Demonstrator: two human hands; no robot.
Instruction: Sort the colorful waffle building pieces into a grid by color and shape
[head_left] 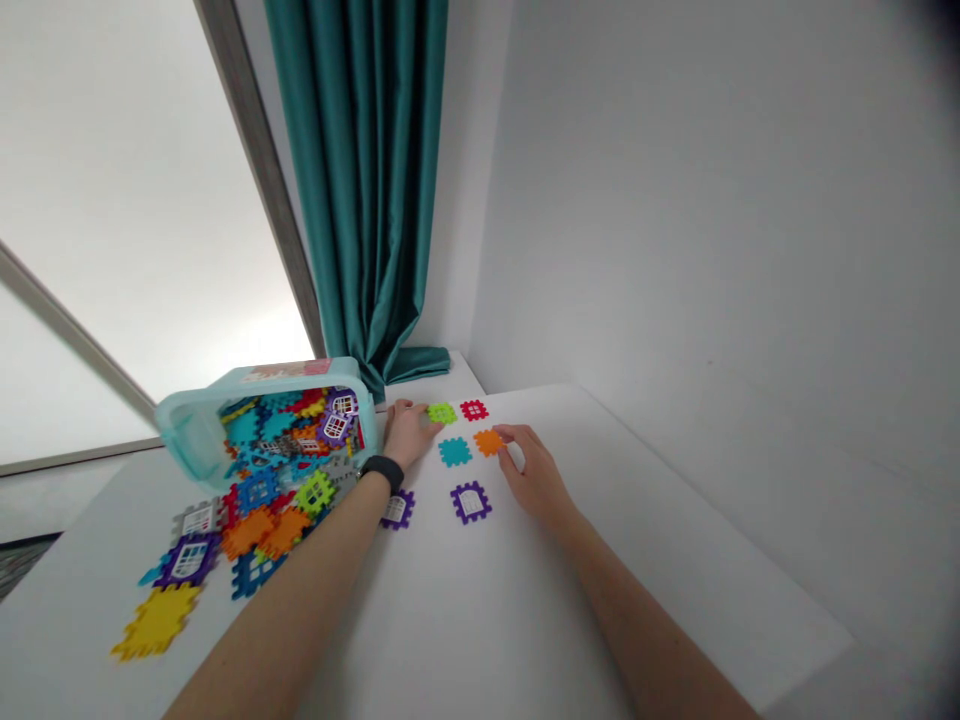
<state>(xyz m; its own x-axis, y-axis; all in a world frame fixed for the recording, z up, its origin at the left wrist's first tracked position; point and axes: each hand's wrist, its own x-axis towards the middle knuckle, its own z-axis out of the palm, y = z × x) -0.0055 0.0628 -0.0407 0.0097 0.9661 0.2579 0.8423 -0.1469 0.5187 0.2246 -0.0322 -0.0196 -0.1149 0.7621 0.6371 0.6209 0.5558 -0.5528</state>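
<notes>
My left hand, a black watch on its wrist, pinches a lime green toothed tile on the white table. My right hand has its fingertips on a small orange tile. Between and around them lie a red tile, a teal tile and a purple window tile. Another purple tile peeks out under my left forearm.
A light blue plastic box lies tipped on its side at the left, spilling a heap of coloured tiles toward me; a yellow tile lies nearest. A teal curtain hangs behind. Grey wall borders the table's right side.
</notes>
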